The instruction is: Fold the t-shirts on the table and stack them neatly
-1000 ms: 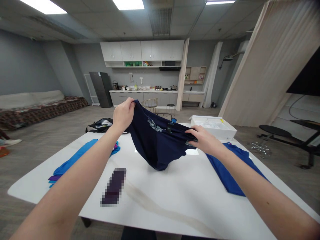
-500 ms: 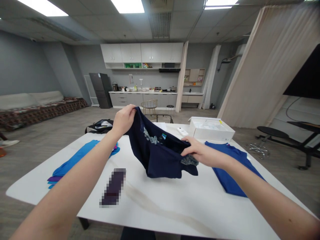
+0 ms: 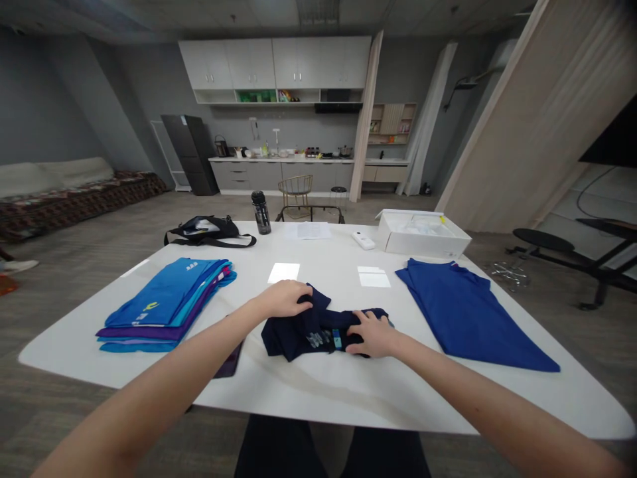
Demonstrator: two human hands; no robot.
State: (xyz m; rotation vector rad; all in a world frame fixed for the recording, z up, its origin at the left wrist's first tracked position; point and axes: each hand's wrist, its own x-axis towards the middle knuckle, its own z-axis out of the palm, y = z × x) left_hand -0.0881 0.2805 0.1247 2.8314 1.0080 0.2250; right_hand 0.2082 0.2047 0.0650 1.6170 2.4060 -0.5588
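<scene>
A dark navy shirt (image 3: pixel 298 335) lies bunched on the white table (image 3: pixel 318 392) in front of me, a small blue-green tag and a pale grey pattern showing on it. My left hand (image 3: pixel 287 299) is closed on the raised fabric at its upper left. On its right part rests my right hand (image 3: pixel 372 334), fingers spread over the cloth. To the left is a stack of folded shirts (image 3: pixel 164 295) in blue, teal and purple. A royal blue shirt (image 3: pixel 462 318) is laid out on the right. My left forearm partly covers a dark flat phone-like object (image 3: pixel 229 364).
Along the far edge stand a black waist bag (image 3: pixel 209 229), a dark bottle (image 3: pixel 261 214) and an open white box (image 3: pixel 423 234). Papers (image 3: pixel 308 230) and a small white device (image 3: pixel 363 240) lie between them. Beyond the table is a chair (image 3: pixel 296 189).
Both hands have come down with the navy shirt, from held up above the table to lying on it. The right hand's fingers have spread. My view has tilted downward.
</scene>
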